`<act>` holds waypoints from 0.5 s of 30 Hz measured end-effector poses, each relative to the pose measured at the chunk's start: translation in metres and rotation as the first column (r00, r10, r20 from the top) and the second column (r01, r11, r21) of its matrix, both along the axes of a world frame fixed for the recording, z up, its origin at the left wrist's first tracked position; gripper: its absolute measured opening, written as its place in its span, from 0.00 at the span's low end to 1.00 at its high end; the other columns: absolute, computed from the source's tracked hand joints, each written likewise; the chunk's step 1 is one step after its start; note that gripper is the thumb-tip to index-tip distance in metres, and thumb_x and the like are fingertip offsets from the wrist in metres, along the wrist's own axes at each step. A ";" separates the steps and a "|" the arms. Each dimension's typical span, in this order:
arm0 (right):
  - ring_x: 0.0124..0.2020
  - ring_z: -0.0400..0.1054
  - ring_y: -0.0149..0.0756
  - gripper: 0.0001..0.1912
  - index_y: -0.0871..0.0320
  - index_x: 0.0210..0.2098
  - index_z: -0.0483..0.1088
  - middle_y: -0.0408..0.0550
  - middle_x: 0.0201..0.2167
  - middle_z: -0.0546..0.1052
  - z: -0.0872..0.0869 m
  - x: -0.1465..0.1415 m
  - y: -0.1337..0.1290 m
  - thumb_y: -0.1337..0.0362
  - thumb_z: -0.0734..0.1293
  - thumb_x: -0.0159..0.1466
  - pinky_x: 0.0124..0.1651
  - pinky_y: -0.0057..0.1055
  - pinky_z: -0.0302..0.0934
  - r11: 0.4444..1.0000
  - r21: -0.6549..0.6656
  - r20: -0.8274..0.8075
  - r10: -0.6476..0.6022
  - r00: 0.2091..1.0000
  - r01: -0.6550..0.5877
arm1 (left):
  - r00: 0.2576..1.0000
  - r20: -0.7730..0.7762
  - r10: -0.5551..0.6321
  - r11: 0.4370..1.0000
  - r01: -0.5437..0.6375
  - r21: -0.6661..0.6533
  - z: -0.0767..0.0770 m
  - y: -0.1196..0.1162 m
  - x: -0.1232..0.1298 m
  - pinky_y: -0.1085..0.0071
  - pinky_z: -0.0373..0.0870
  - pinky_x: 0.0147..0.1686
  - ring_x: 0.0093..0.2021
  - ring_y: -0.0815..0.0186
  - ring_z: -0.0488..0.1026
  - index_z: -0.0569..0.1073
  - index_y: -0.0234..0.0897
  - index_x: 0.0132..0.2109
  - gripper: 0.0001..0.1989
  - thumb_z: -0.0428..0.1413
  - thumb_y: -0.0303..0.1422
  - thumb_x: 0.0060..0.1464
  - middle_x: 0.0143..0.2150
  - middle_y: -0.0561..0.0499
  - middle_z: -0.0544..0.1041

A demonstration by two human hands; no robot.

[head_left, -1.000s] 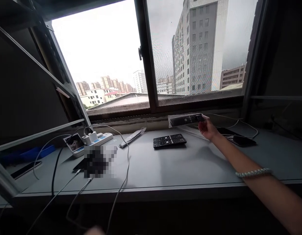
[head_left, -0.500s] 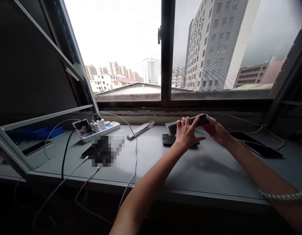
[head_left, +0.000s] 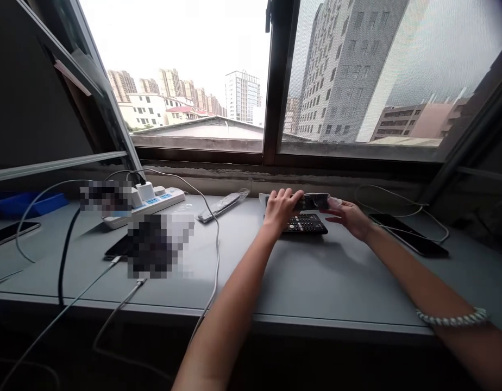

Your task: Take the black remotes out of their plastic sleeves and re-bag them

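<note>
A dark remote control (head_left: 316, 201) in a clear plastic sleeve is held level between my two hands. My left hand (head_left: 280, 209) is closed over its left part from above, fingers curled on the far side. At the other end, my right hand (head_left: 354, 218) pinches the loose plastic between thumb and fingers. Just below lie black remote controls (head_left: 306, 224) side by side on the desk, their buttons facing up and their left part hidden behind my left hand. Another plastic-wrapped remote (head_left: 224, 206) rests farther left, towards the window.
A white power strip (head_left: 169, 200) with plugs stands at the back left of the grey desk (head_left: 316, 282). Cables run over the front edge. Black phones or tablets (head_left: 414, 236) lie right and left. A blue tray (head_left: 31, 203) sits far left. The window is behind.
The held remote has come down from a tilt to nearly level. My left hand has shifted left along it, uncovering more of the remotes below. The camera view has moved too.
</note>
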State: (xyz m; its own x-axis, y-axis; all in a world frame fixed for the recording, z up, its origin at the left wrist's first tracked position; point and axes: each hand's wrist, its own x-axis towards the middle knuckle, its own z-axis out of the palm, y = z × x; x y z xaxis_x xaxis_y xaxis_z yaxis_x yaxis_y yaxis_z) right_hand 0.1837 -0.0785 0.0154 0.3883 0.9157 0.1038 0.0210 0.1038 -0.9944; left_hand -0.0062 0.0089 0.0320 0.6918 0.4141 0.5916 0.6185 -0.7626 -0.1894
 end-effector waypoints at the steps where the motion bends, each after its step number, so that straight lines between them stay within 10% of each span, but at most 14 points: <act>1: 0.43 0.71 0.37 0.07 0.53 0.35 0.73 0.45 0.40 0.77 0.001 0.001 0.000 0.60 0.66 0.58 0.32 0.27 0.69 1.000 -0.006 0.002 -0.007 1.000 0.007 | 1.000 0.003 -0.005 1.000 0.005 0.006 0.000 0.003 -0.002 0.66 0.58 0.44 0.45 0.61 0.66 0.62 0.44 0.55 0.22 0.55 0.37 0.53 0.45 0.49 0.70; 10: 0.37 0.73 0.40 0.11 0.54 0.35 0.68 0.45 0.33 0.74 0.004 0.017 -0.004 0.57 0.68 0.55 0.29 0.32 0.72 0.978 0.100 -0.071 -0.176 0.982 0.182 | 0.991 0.100 0.087 0.984 -0.070 -0.164 -0.003 0.021 -0.017 0.67 0.53 0.50 0.51 0.60 0.61 0.65 0.44 0.52 0.19 0.55 0.38 0.53 0.47 0.49 0.70; 15: 0.23 0.72 0.38 0.18 0.48 0.42 0.63 0.44 0.27 0.73 0.003 0.044 -0.002 0.46 0.58 0.59 0.24 0.35 0.69 0.862 0.190 -0.178 -0.441 0.880 0.470 | 0.928 0.174 0.329 0.898 -0.251 -0.361 -0.002 0.031 -0.029 0.66 0.53 0.51 0.53 0.58 0.61 0.70 0.42 0.46 0.15 0.50 0.43 0.56 0.47 0.47 0.71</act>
